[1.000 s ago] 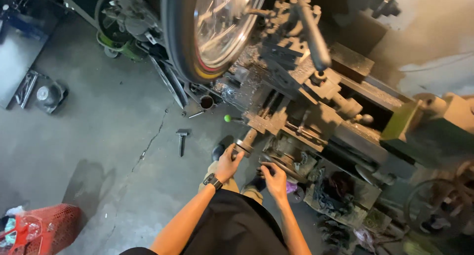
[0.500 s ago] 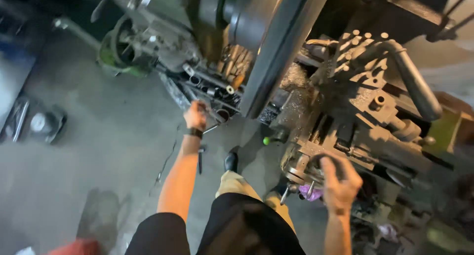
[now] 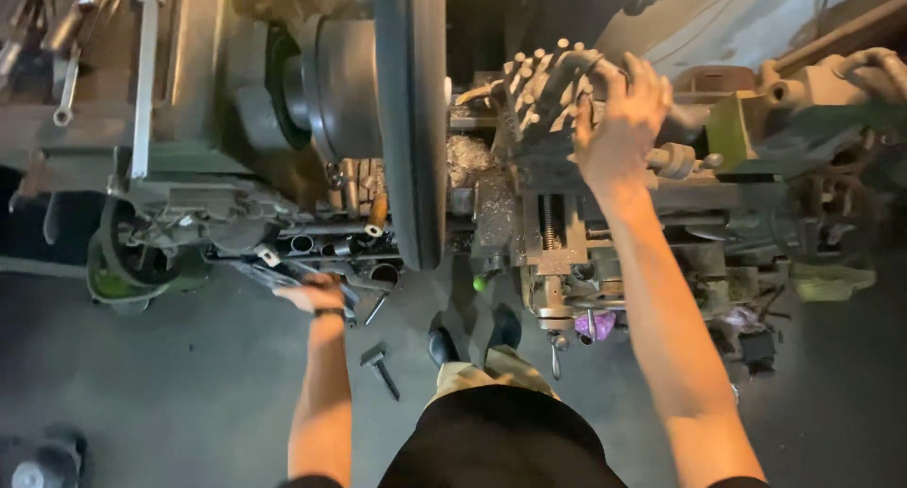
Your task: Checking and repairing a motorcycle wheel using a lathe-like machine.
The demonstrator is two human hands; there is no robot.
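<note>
Grey workshop floor (image 3: pixel 170 393) lies below a lathe (image 3: pixel 567 252) whose low tray (image 3: pixel 331 247) holds short metal tubes and tools. Left hand (image 3: pixel 316 294) closes on tools at the tray's edge. Right hand (image 3: pixel 619 119), fingers spread, presses on the tool post (image 3: pixel 543 96) beside a large dark wheel (image 3: pixel 411 119).

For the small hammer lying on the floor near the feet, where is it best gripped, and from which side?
Grip the hammer mid-handle, coming from above. It lies flat with its head toward the machine and its handle slanting toward the person, bare floor either side. The left hand is nearest.
</note>
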